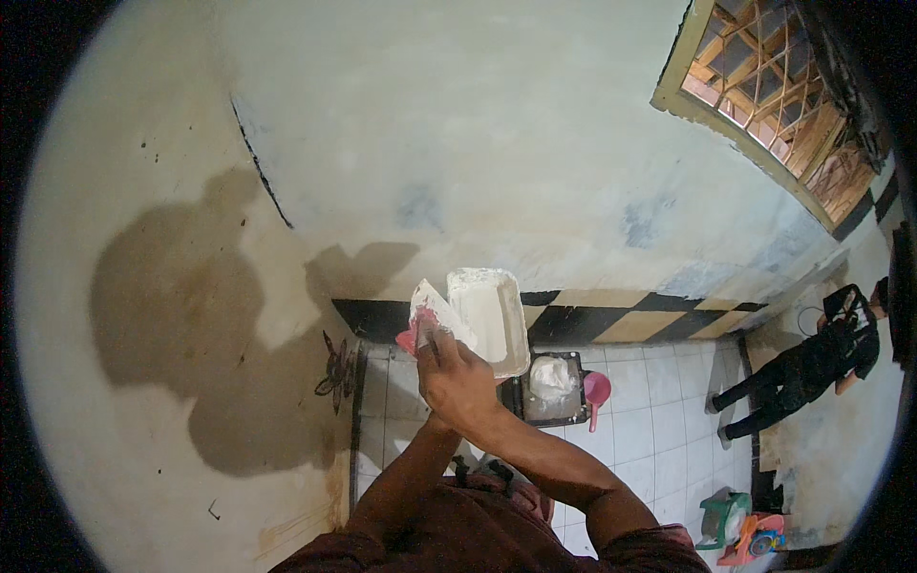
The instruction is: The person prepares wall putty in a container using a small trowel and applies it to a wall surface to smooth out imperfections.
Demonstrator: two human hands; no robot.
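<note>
My right hand (pixel 458 382) is closed around a putty knife (pixel 441 310) with a wide, white-smeared blade and pink on its handle. Just beside the blade is a rectangular white plastic tray (pixel 519 329), coated inside with pale, creamy filler. It hangs in the air in front of the wall, above the floor. My left forearm (pixel 406 477) reaches up behind the right wrist toward the tray, which appears to rest in my left hand. The left fingers are hidden behind my right hand.
Ahead is a pale patched wall (pixel 420 115) with a black and tan checkered band (pixel 621 320). Below lie a black pan (pixel 554 411) with white powder and a pink dipper (pixel 596 387). At right are a person (pixel 802 368), a green stool (pixel 721 520) and a barred window (pixel 774 86).
</note>
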